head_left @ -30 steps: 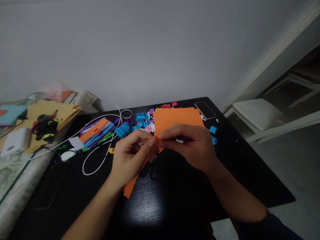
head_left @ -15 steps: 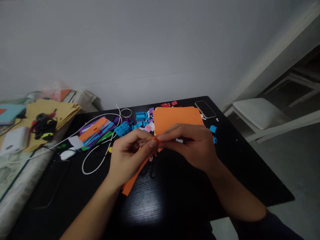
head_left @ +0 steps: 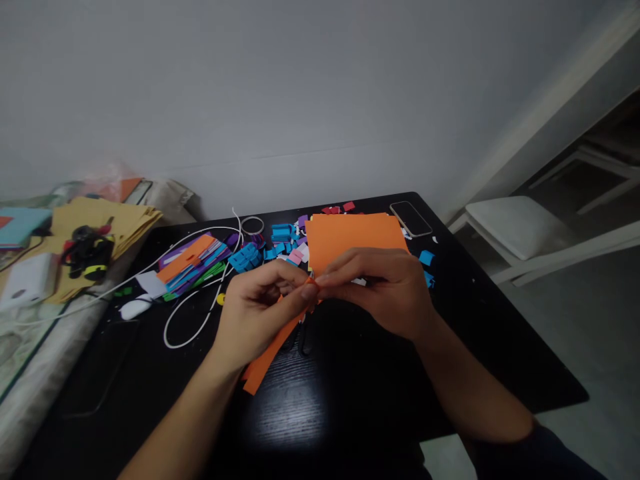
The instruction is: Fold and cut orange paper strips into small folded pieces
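Note:
An orange paper strip (head_left: 270, 360) slants down from my left hand (head_left: 260, 307), which pinches its upper end between thumb and forefinger. My right hand (head_left: 385, 287) meets it there, thumb and forefinger closed on the same end of the strip. The fingertips hide most of the pinched part, which looks folded. Behind the hands lies a stack of orange paper sheets (head_left: 355, 237). Dark scissors handles (head_left: 303, 337) show partly under the strip, on the black table.
Blue paper pieces (head_left: 247, 257) and other coloured scraps lie behind my hands. To the left are a bundle of coloured strips (head_left: 193, 263) and a looped white cable (head_left: 173, 343). A phone (head_left: 411, 219) rests at the back right; a roll of tape (head_left: 253, 225) is near the wall.
Both hands stay in nearly the same place. The fingertips have shifted slightly on the strip's end, and its lower end has moved a little down and left.

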### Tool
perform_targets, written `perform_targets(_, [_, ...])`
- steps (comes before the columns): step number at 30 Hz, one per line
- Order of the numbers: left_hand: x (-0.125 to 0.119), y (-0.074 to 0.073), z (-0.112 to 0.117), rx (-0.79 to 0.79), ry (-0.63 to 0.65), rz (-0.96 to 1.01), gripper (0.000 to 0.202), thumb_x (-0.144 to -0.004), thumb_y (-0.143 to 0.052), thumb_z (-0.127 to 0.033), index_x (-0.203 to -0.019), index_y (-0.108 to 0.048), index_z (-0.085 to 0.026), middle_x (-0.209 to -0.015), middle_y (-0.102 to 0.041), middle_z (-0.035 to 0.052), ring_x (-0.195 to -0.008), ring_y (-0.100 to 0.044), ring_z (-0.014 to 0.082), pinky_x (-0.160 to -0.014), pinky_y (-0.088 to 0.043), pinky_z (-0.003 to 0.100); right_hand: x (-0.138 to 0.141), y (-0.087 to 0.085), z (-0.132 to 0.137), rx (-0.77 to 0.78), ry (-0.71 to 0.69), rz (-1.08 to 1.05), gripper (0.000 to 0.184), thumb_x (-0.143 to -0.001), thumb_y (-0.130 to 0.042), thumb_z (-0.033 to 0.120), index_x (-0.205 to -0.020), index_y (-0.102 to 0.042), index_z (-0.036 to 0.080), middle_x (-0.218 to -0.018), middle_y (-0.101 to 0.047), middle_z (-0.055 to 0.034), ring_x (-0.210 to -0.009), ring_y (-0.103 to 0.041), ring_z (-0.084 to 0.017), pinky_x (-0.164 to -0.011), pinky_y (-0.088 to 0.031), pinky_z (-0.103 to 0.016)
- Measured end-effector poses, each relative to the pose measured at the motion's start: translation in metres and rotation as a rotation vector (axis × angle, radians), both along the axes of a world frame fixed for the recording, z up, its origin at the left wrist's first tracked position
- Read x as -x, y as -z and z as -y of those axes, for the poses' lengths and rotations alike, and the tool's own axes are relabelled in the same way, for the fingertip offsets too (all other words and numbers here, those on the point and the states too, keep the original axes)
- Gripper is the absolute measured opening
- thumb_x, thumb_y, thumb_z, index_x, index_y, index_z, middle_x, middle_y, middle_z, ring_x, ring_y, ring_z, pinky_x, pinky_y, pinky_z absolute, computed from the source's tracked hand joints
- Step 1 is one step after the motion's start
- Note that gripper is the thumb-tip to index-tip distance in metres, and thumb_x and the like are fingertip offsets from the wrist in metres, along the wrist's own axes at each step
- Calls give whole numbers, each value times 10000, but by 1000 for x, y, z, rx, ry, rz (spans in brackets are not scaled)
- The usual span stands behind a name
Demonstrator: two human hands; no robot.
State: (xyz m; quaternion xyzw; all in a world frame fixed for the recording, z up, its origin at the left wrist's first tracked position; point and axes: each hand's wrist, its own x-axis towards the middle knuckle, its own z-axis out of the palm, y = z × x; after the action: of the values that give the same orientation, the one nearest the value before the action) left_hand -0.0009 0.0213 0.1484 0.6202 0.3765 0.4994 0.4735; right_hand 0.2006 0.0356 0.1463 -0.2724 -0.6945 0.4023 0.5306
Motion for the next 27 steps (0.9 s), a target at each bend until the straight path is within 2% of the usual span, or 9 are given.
perform_targets(4, [1, 0, -1, 9, 26, -11, 108, -890, -767, -195, -789, -730, -194, -656, -721, -12, -573, -653, 102, -555, -523, 195, 0, -1, 0, 27, -10, 6, 96, -865, -848, 226, -914, -841, 308, -913, -826, 15, -828, -789, -171, -778, -655, -315])
perform_targets(9, [2, 1, -1, -21, -1, 20, 97, -903, -765, -184, -814, -735, -207, -679, -727, -33, -567, -663, 86, -560, -542, 175, 4, -2, 1, 206, 47, 23, 111, -820, -888, 253, -912, -826, 255, -878, -823, -4, -805, -782, -166, -742, -643, -280])
perform_targets(13, [2, 5, -1, -46, -28, 35, 88, -922, -758, -204, -836, -739, -214, -683, -719, -40, -567, -666, 86, -551, -547, 173, 6, -5, 3, 291, -13, 34, 107, -839, -866, 283, -898, -811, 212, -854, -816, -20, -757, -772, -157, -689, -623, -257])
perform_targets(21, [-1, 11, -1, -192, -105, -84, 74, -906, -778, -190, -844, -740, -207, -732, -718, -25, -647, -654, 90, -604, -534, 174, 8, -6, 6, 338, -58, -22, 122, -891, -793, 291, -879, -748, 179, -763, -743, -5, -672, -712, -126, -615, -594, -227])
perform_targets(27, [1, 8, 0, -174, -78, -115, 87, -970, -698, -199, -890, -727, -216, -780, -730, -29, -679, -660, 83, -641, -535, 166, 8, -2, 5, 330, -56, -20, 88, -919, -753, 261, -882, -728, 186, -747, -725, 10, -651, -693, -108, -610, -586, -212])
